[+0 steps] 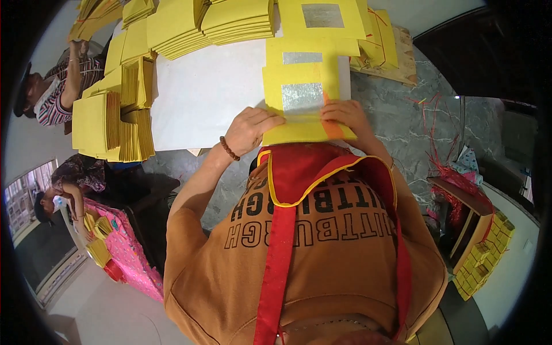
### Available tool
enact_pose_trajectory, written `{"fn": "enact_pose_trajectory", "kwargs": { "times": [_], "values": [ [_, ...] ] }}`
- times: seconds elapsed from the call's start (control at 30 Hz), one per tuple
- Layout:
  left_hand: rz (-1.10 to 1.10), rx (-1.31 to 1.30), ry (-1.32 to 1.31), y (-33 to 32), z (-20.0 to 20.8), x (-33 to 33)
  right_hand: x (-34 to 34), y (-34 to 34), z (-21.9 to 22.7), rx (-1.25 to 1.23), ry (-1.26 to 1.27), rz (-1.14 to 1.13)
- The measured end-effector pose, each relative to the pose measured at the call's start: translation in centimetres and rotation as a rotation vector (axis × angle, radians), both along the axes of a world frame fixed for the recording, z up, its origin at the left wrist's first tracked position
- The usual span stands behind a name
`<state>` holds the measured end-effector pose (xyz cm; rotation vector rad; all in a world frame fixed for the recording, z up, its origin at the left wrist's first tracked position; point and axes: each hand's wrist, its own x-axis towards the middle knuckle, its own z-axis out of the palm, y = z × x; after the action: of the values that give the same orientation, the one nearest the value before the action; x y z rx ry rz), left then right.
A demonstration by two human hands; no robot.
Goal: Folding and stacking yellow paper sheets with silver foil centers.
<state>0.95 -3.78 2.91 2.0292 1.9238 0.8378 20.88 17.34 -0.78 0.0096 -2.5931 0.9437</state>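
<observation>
A yellow joss paper sheet with a silver foil square (302,96) lies at the near right edge of the white table, in front of my chest. Its near part (296,133) is bent up into a fold. My left hand (253,127), with a brown bead bracelet, pinches the fold's left side. On its right side the curled fingers of my right hand (349,118) grip the paper beside an orange strip (332,127). The thumbs are partly hidden. More yellow sheets with silver squares (322,16) lie just beyond, overlapping.
Stacks of folded yellow paper (238,23) line the white table's (201,95) far side, with more stacks (106,123) on its left. Two people work at the left, one beside a pink-covered table (129,247). Red strings (454,184) hang over a wooden stand at right, near yellow bundles (486,256).
</observation>
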Motion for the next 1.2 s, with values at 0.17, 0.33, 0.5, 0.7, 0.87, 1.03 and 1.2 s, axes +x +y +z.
{"fn": "enact_pose_trajectory", "kwargs": {
  "times": [0.17,0.33,0.5,0.7,0.87,1.03,1.2],
  "values": [
    [0.408,-0.138,-0.318,1.5,-0.6,0.4,-0.3,-1.2,-0.4,-0.570,-0.380,-0.294],
    [0.590,-0.238,-0.533,3.3,-2.6,-0.6,-2.9,-1.9,-0.5,-0.929,-0.137,-0.469],
    [0.626,-0.240,-0.691,3.9,-3.7,-1.3,-3.3,-1.8,-0.2,-0.957,-0.086,-0.524],
    [0.667,-0.388,-0.822,4.5,-3.1,-1.9,-3.3,-1.2,-1.8,-0.808,-0.141,-0.546],
    [0.717,-0.253,-0.417,4.5,-1.3,-1.4,-3.4,-1.0,-1.7,-0.818,-0.216,-0.533],
    [0.291,0.073,0.219,6.2,-0.2,1.2,-3.4,-1.4,-1.8,-0.785,-0.181,-0.588],
    [0.099,-0.164,0.369,6.2,-2.4,2.9,-3.4,-1.6,-1.1,-0.793,-0.229,-0.597]
  ]
}}
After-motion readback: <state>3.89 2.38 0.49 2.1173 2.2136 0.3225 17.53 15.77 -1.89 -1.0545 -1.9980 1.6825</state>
